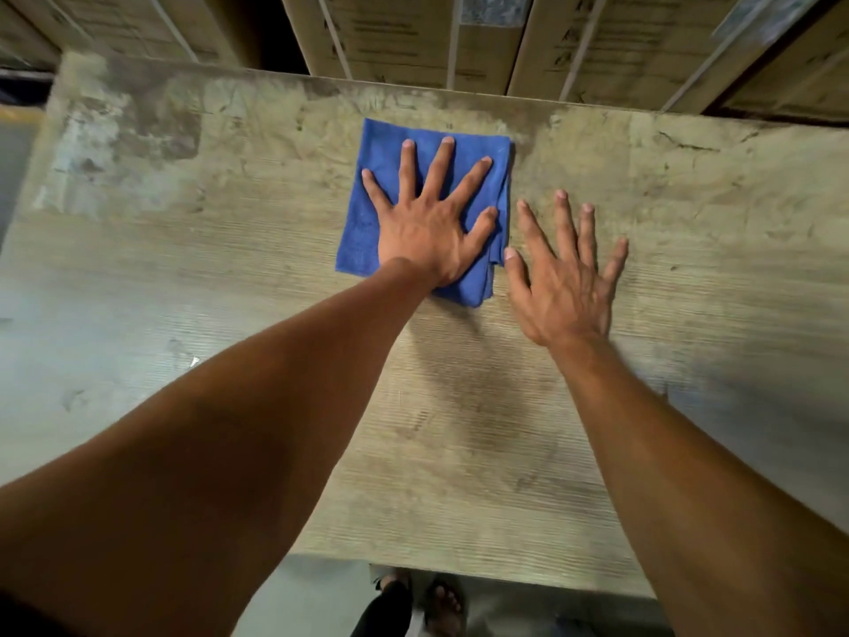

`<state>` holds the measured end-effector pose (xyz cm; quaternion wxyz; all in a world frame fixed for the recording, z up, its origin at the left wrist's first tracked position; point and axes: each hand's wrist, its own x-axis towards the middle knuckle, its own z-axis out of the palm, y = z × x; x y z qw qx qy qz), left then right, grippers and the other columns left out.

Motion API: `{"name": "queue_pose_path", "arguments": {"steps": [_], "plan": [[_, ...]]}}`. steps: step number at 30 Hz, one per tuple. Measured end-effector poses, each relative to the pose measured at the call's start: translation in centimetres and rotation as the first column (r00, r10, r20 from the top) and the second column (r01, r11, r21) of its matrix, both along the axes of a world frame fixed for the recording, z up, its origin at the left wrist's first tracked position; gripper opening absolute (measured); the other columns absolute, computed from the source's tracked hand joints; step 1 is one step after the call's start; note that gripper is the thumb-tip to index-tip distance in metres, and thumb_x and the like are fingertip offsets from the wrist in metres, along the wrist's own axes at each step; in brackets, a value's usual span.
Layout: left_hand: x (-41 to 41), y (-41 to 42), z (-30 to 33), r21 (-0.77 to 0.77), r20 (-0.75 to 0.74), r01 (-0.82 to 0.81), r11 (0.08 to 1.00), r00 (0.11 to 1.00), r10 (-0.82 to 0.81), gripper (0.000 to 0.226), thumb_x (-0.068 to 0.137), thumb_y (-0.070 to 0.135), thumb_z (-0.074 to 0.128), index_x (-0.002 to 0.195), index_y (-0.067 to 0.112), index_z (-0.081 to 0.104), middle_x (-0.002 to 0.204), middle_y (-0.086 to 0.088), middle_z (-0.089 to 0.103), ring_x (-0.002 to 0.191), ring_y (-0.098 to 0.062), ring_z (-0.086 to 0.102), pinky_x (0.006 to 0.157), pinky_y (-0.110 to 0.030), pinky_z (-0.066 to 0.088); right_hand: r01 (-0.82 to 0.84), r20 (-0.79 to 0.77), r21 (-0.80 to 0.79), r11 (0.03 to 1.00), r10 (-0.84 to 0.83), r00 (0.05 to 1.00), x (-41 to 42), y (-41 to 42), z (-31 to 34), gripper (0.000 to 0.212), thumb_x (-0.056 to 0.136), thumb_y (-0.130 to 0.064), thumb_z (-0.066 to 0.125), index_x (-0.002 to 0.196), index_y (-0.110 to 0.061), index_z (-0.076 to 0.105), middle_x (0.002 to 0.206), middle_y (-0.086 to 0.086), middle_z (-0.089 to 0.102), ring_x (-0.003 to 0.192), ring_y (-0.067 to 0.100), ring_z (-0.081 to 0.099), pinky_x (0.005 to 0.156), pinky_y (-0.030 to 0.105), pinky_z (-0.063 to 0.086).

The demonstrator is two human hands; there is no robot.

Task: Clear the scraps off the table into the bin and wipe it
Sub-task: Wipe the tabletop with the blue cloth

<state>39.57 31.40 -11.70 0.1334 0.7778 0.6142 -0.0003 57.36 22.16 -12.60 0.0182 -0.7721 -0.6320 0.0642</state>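
Head view: L hand flat on folded blue cloth, R hand splayed

A storeroom or warehouse: strapped cardboard cartons stacked upright behind a worn, stained table.

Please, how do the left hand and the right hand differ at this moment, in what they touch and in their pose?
The left hand presses flat on the folded blue cloth; the right hand is over bare wooden table beside the cloth. The left hand's fingers spread wider than the right's. Both are open, palm down, holding nothing.
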Motion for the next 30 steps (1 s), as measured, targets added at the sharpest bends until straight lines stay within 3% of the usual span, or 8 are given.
{"name": "queue_pose_path", "arguments": {"steps": [4,12,24,27,30], "plan": [[-1.0,-1.9,0.2,0.005,0.007,0.034,0.999,0.999,-0.034,0.072,0.104,0.083,0.014,0.170,0.058,0.005,0.185,0.009,-0.001,0.169,-0.038,-0.010,0.122,-0.083,-0.002,0.001,-0.010,-0.006,1.000,-0.001,1.000,-0.1,-0.2,0.3,0.066,0.109,-0.066,0.018,0.171,-0.048,0.004,0.183,-0.005,-0.003,0.169,0.028,-0.003,0.128,0.074,0.003],[-10.8,-15.7,0.8,-0.058,-0.046,-0.027,0.998,0.999,0.024,0.071,0.105,0.083,0.022,0.168,0.061,-0.002,0.183,0.013,-0.012,0.169,-0.033,-0.015,0.124,-0.082,0.000,-0.012,-0.008,-0.034,0.999,0.012,1.000,0.0,-0.1,0.7,0.066,0.109,-0.072,0.009,0.170,-0.050,-0.001,0.182,-0.005,-0.009,0.168,0.028,-0.005,0.128,0.073,0.004],[-9.6,3.2,0.5,-0.006,-0.046,-0.099,0.995,0.994,0.099,0.072,0.101,0.088,0.008,0.167,0.062,-0.001,0.184,0.011,-0.005,0.169,-0.036,-0.012,0.123,-0.084,-0.003,-0.012,-0.012,-0.015,1.000,0.011,1.000,0.1,-0.1,0.1,0.066,0.109,-0.072,0.011,0.170,-0.049,-0.001,0.182,-0.006,-0.011,0.168,0.027,-0.008,0.129,0.072,0.001],[-9.9,2.6,0.6,-0.008,-0.056,-0.088,0.996,0.995,0.088,0.072,0.101,0.087,0.006,0.168,0.061,-0.002,0.184,0.011,-0.006,0.169,-0.035,-0.012,0.124,-0.083,-0.002,-0.011,-0.003,-0.029,1.000,0.010,1.000,0.1,0.0,0.2,0.067,0.109,-0.073,0.008,0.170,-0.050,-0.003,0.181,-0.007,-0.013,0.168,0.026,-0.010,0.129,0.072,0.001],[-10.6,-3.1,0.6,-0.011,-0.023,-0.110,0.994,0.994,0.109,0.070,0.104,0.085,0.010,0.168,0.061,-0.002,0.184,0.011,-0.006,0.169,-0.034,-0.013,0.124,-0.082,-0.001,-0.016,0.006,-0.035,0.999,0.016,1.000,0.1,0.0,0.4,0.066,0.108,-0.074,0.005,0.170,-0.050,-0.004,0.181,-0.006,-0.014,0.168,0.027,-0.010,0.129,0.072,0.002]]}}
